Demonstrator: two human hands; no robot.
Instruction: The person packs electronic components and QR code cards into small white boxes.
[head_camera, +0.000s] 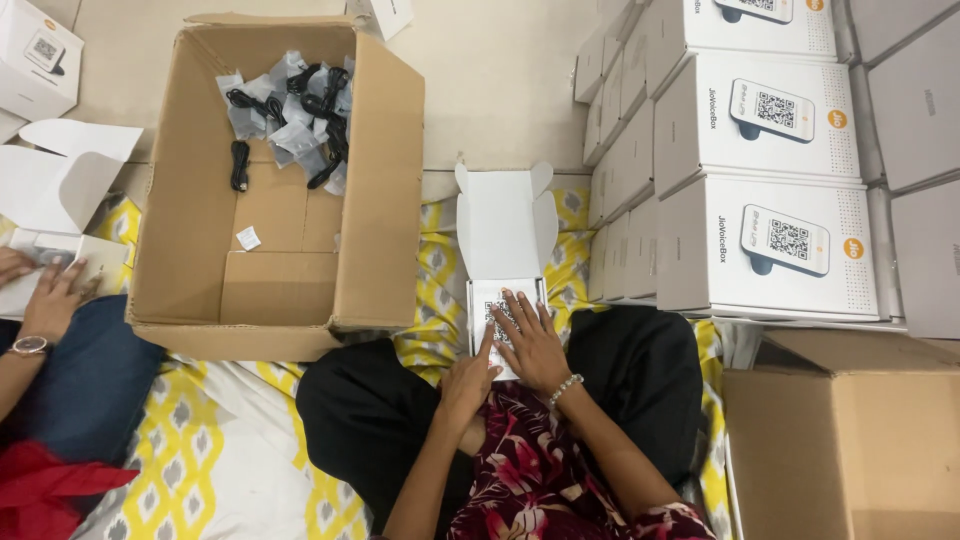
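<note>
i see both hands resting on a small open white box (505, 250) that sits on the lap, just in front of the crossed legs in black trousers (640, 370). the right hand (530, 345) lies flat with fingers spread across the device with a square code pattern (500, 312) inside the box, gripping nothing. the left hand (468, 378) touches the box's near left edge, fingers loosely curled, one finger pointing up along the side; it grips nothing that i can make out. the box's lid stands open, away from the body. to the left is a large cardboard carton (280, 190) with bagged black cables (295, 110) in its far corner. stacked white product boxes (740, 160) stand to the right. another person's hand (45, 300) with a wristwatch works at the far left edge.
</note>
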